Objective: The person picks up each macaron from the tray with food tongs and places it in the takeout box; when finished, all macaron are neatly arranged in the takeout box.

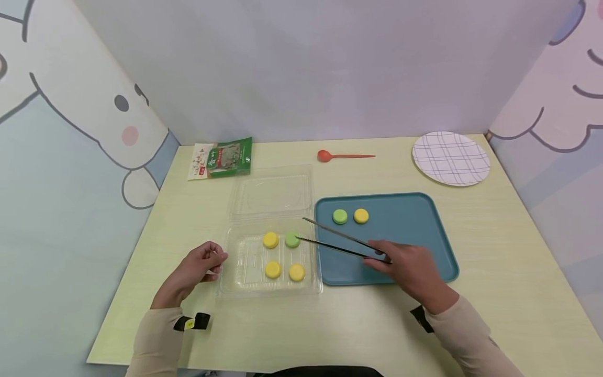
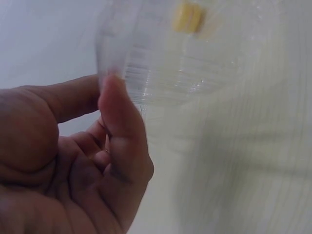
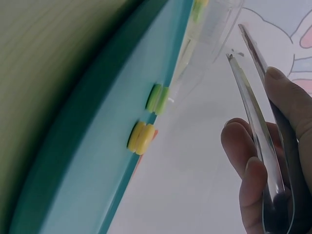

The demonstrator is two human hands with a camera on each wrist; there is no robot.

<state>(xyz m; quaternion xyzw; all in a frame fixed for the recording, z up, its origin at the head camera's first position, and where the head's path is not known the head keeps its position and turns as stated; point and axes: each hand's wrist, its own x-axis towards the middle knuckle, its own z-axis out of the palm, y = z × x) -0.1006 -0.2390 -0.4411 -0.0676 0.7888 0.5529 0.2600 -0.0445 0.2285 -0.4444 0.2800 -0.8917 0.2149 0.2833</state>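
Observation:
My left hand [image 1: 200, 269] pinches the left rim of a clear plastic box [image 1: 245, 283] between thumb and finger, as the left wrist view shows. Inside the box are three yellow macarons [image 1: 297, 272] and a green macaron [image 1: 290, 241]. My right hand [image 1: 414, 269] holds metal tongs [image 3: 258, 109] with their arms apart and nothing between the tips. The tongs reach left over the box's right side, one tip appearing beside the green macaron. On the blue tray [image 1: 400, 230] lie another green macaron [image 1: 339, 216] and a yellow macaron [image 1: 361, 215].
The box's clear lid [image 1: 273, 193] lies folded back behind it. Farther back are a green and white food packet [image 1: 221, 158], an orange spoon [image 1: 346, 155] and a checked plate [image 1: 451, 158]. Walls border the table at the back and sides.

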